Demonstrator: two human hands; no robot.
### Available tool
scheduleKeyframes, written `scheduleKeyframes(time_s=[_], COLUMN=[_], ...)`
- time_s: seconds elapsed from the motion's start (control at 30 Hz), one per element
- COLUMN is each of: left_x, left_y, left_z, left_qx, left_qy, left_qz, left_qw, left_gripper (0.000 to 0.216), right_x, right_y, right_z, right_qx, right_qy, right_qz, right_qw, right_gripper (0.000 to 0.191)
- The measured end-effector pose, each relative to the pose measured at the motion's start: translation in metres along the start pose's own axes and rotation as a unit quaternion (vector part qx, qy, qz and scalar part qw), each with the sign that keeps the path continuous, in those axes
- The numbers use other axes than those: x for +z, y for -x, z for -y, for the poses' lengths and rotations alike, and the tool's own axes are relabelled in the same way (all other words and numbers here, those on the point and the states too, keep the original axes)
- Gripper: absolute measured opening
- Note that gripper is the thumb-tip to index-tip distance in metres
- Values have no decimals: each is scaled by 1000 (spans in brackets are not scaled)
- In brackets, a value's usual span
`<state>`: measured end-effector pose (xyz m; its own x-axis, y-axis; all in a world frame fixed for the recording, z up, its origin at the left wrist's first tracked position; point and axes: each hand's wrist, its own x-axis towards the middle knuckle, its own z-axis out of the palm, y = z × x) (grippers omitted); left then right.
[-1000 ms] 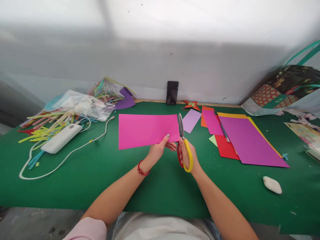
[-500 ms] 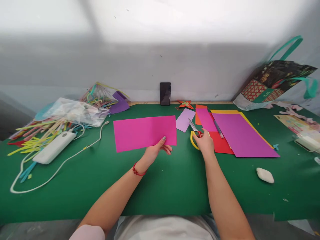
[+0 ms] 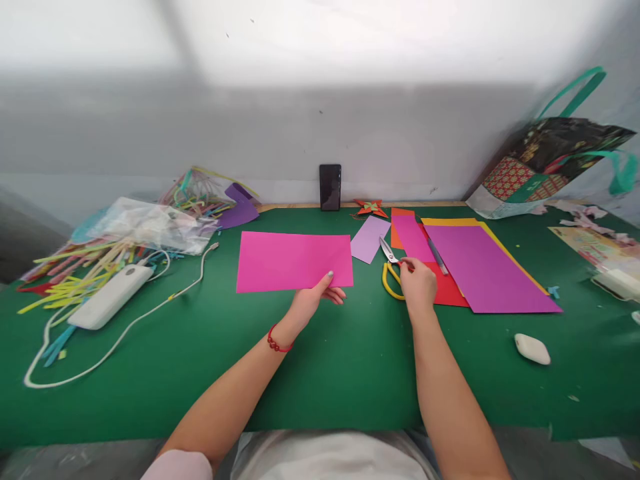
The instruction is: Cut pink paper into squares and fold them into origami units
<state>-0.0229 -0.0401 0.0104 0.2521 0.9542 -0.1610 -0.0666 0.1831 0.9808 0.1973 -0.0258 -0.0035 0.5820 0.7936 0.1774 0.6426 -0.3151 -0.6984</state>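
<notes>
Pink paper [image 3: 294,261] lies flat on the green tabletop [image 3: 325,360], a whole rectangle with clean edges and no cut that I can make out. The left hand [image 3: 310,303] pinches its near right corner, thumb on top and fingers tucked beneath. Just right of the sheet, the scissors [image 3: 389,267] rest on the tabletop, blades shut and pointing to the far left. The right hand [image 3: 417,288] covers their handles with curled fingers, the yellow loop showing beside it. Whether that hand grips them or only rests there, I cannot tell. Blades and pink paper are apart, a small lilac sheet [image 3: 370,239] lying just beyond the gap. So, judging by this, the cutting work is not under way on this sheet.
</notes>
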Motion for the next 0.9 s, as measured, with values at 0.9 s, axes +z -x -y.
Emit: scheduleKeyframes(time_s=[0.9], left_x=[-7], left_y=[-18], left_z=[15], left_qx=[18], left_qy=[7], left_qz=[34], left_qw=[999], left_gripper=[64], right_x=[23], right_y=[33], right_z=[28], right_qx=[-41], right_qy=[-370], right_qz=[321], right_qw=[871], right_gripper=[36])
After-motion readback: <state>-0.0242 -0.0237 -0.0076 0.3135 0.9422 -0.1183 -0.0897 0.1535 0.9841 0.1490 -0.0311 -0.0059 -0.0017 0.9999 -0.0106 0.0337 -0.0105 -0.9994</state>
